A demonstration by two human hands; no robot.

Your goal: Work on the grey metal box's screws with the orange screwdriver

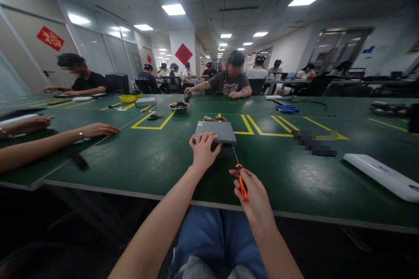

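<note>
The fingers of the right hand close around a screwdriver, its shaft slanting up to the near right corner of a grey metal box; tip contact is too small to tell. The left hand grips the box's near left side. Wires bunch behind it on the green tabletop. Farther left stands a bowl.

Box grey; screwdriver handle orange and black; tabletop green with yellow lines.
</note>
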